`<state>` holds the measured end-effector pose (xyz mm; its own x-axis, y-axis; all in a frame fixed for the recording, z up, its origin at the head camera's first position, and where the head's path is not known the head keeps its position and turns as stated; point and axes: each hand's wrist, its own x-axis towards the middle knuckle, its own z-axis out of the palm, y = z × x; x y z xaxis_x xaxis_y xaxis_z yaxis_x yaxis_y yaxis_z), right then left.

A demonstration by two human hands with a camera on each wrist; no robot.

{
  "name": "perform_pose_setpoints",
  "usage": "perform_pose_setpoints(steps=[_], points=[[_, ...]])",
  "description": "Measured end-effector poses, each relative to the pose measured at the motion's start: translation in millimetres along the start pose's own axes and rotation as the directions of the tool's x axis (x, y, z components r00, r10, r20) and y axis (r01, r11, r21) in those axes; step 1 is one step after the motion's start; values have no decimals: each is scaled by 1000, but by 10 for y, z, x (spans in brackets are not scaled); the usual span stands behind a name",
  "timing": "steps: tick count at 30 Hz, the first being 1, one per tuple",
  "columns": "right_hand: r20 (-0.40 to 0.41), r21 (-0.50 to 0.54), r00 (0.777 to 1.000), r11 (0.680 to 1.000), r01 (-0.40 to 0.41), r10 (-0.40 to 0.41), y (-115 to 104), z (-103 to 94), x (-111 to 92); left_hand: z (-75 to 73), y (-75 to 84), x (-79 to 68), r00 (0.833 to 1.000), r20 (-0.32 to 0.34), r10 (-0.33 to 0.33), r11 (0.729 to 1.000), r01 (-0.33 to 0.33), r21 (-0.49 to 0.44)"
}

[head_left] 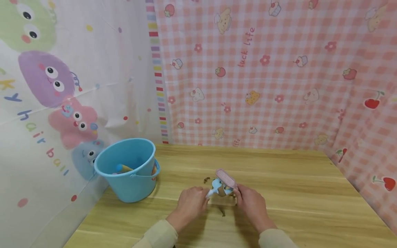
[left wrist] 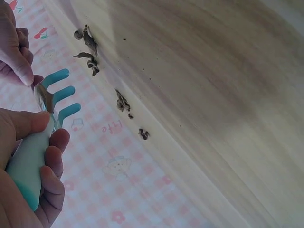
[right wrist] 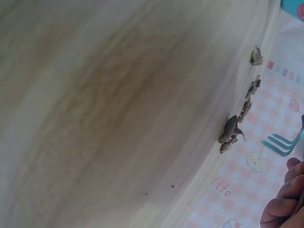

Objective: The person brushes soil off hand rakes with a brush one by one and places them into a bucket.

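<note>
My left hand (head_left: 193, 204) grips the pale handle (left wrist: 31, 164) of a small hand rake, thumb on top and fingers curled round it. The rake's blue tines (left wrist: 66, 92) point away from the palm, toward the right hand. My right hand (head_left: 252, 206) holds a pink tool with a long oval, brush-like head (head_left: 226, 178), which sits right over the tines in the head view. Its fingers curl in the right wrist view, where the tool is mostly out of frame. Dark, shrivelled dried scraps (left wrist: 88, 40) lie on the wooden table beneath and around both hands.
A light blue bucket (head_left: 131, 187) stands at the left, its handle hanging on the right side. Inside lies a blue and yellow tool (head_left: 124, 168). Patterned cloths (head_left: 248, 79) hang behind the wooden table (head_left: 294, 193) and along both sides.
</note>
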<state>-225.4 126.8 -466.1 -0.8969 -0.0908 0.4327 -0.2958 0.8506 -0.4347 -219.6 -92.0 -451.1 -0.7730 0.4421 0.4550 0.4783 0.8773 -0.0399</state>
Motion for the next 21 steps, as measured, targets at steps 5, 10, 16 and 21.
perform_pose_setpoints(steps=[5, 10, 16, 21], points=[[-15, -20, 1000, 1000, -9, 9, 57, -6, 14, 30, -6, -16, 1000, 5, -2, 1000, 2, -15], [-25, 9, 1000, 1000, -10, 10, 69, -40, 53, 54, -39, -17, 1000, 3, -30, 999, 30, -34], [21, 45, 998, 997, 63, -64, -4, -67, 38, 41, -73, -9, 999, -20, -40, 998, 39, -50], [4, 27, 997, 997, 71, -71, -31, -54, 13, 39, -75, -20, 998, -53, -20, 998, 16, -63]])
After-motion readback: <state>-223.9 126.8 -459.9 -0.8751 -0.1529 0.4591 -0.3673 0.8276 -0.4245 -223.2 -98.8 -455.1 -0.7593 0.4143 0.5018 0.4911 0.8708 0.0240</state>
